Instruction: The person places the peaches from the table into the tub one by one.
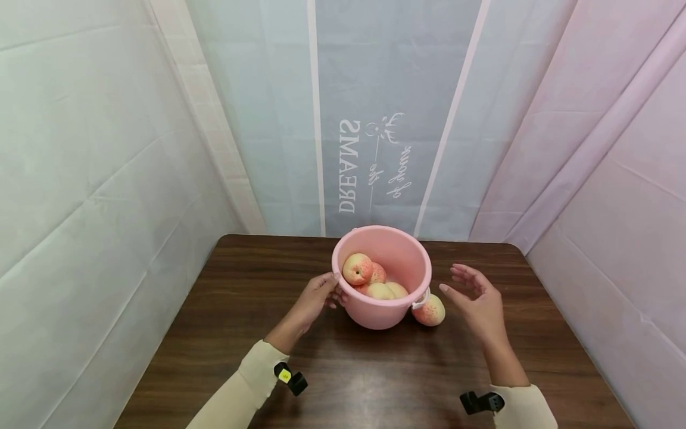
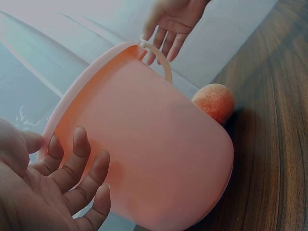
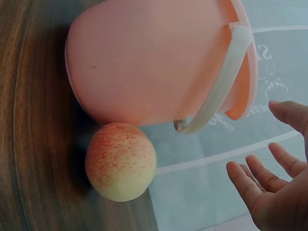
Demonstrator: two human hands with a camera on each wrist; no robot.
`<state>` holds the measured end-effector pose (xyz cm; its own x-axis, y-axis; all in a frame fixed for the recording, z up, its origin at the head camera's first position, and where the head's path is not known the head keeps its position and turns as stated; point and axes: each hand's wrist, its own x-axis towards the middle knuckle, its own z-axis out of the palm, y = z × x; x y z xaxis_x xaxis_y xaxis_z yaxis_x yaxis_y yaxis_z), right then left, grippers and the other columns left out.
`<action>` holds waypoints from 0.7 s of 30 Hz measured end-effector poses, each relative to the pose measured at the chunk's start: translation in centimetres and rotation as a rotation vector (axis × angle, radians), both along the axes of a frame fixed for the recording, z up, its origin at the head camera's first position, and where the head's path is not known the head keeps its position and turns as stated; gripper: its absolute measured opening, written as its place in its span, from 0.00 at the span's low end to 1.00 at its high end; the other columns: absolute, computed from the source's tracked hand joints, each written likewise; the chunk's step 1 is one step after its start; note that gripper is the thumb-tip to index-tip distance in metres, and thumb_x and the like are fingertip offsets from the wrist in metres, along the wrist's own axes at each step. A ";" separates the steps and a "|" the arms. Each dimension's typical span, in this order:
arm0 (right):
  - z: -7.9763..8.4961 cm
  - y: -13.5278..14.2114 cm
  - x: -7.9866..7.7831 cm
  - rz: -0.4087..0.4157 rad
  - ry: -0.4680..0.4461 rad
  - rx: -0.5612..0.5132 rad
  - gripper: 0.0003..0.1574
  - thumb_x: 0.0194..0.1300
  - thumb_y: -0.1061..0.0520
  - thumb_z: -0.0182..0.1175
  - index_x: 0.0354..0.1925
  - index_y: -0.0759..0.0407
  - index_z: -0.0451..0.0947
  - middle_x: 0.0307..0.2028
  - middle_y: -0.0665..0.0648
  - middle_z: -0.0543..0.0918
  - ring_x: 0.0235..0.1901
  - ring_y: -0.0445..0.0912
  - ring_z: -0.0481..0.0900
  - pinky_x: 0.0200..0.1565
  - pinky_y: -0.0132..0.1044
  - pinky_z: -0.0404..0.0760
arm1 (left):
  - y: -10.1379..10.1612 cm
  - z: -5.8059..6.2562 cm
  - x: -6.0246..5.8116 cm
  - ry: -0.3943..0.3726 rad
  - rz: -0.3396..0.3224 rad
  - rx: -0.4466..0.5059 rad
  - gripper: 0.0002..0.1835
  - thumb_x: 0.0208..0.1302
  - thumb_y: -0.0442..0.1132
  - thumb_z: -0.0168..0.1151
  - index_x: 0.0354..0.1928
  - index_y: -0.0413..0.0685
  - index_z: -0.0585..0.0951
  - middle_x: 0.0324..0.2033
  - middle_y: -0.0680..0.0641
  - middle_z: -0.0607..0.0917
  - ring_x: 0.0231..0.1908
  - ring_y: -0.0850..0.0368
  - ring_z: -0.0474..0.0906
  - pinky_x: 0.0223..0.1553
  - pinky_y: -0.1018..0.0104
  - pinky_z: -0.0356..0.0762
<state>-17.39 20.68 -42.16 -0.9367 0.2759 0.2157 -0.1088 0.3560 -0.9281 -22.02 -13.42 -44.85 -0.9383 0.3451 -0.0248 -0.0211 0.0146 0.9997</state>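
Note:
A pink bucket (image 1: 377, 313) stands upright on the table with several peaches (image 1: 357, 269) inside it. My left hand (image 1: 318, 295) pinches the bucket's rim on the left side, thumb over the edge and the other fingers loosely bent along the outer wall (image 2: 144, 139). One more peach (image 1: 429, 310) sits on the table at the bucket's right side, red-speckled above pale yellow in the right wrist view (image 3: 120, 161). My right hand (image 1: 479, 304) hovers to the right of that peach, fingers spread and apart from it, holding nothing. The bucket's white handle (image 3: 219, 82) hangs down on the right.
The dark wooden table (image 1: 257, 268) ends at a back edge just behind the bucket. A blue-grey curtain (image 1: 396, 71) with white lettering hangs behind it, and pale fabric walls (image 1: 96, 179) rise on both sides.

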 end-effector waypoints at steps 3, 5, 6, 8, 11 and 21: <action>-0.4 0.1 -0.1 -0.001 -0.011 -0.002 0.35 0.61 0.55 0.74 0.64 0.56 0.76 0.55 0.46 0.82 0.56 0.47 0.77 0.46 0.22 0.78 | 0.0 0.0 0.0 0.001 -0.003 -0.001 0.24 0.82 0.51 0.42 0.41 0.39 0.80 0.33 0.47 0.85 0.37 0.52 0.81 0.39 0.61 0.75; -0.7 0.2 -0.1 0.002 -0.019 0.002 0.35 0.61 0.55 0.74 0.65 0.56 0.75 0.55 0.47 0.82 0.57 0.47 0.77 0.45 0.22 0.78 | 0.0 0.0 0.0 0.000 -0.003 -0.002 0.24 0.82 0.51 0.42 0.41 0.39 0.79 0.33 0.47 0.85 0.37 0.52 0.81 0.39 0.61 0.76; -0.8 0.2 -0.1 0.003 -0.020 0.003 0.35 0.61 0.55 0.74 0.65 0.56 0.75 0.55 0.47 0.82 0.57 0.47 0.77 0.45 0.22 0.78 | 0.0 0.0 0.0 -0.001 -0.002 -0.003 0.24 0.82 0.52 0.42 0.41 0.39 0.79 0.33 0.47 0.85 0.37 0.52 0.81 0.39 0.60 0.76; -0.8 0.1 0.0 0.006 -0.016 -0.006 0.35 0.61 0.55 0.74 0.65 0.56 0.76 0.55 0.47 0.82 0.57 0.47 0.77 0.45 0.22 0.78 | 0.0 -0.1 0.0 -0.005 0.002 -0.005 0.24 0.82 0.52 0.42 0.41 0.39 0.79 0.32 0.47 0.84 0.37 0.52 0.81 0.39 0.60 0.76; -1.0 0.1 0.0 0.012 -0.006 -0.025 0.35 0.61 0.57 0.74 0.64 0.57 0.76 0.55 0.47 0.82 0.56 0.46 0.77 0.46 0.23 0.78 | 0.0 -0.1 0.0 -0.005 0.005 -0.005 0.24 0.82 0.52 0.42 0.41 0.39 0.80 0.32 0.47 0.84 0.37 0.52 0.81 0.39 0.60 0.76; -2.0 0.1 -0.2 0.025 -0.015 -0.021 0.36 0.60 0.56 0.75 0.65 0.57 0.75 0.56 0.51 0.82 0.57 0.49 0.77 0.45 0.23 0.79 | 0.1 -0.1 0.1 -0.007 0.007 0.004 0.23 0.82 0.51 0.44 0.40 0.39 0.80 0.32 0.48 0.84 0.37 0.52 0.81 0.39 0.60 0.75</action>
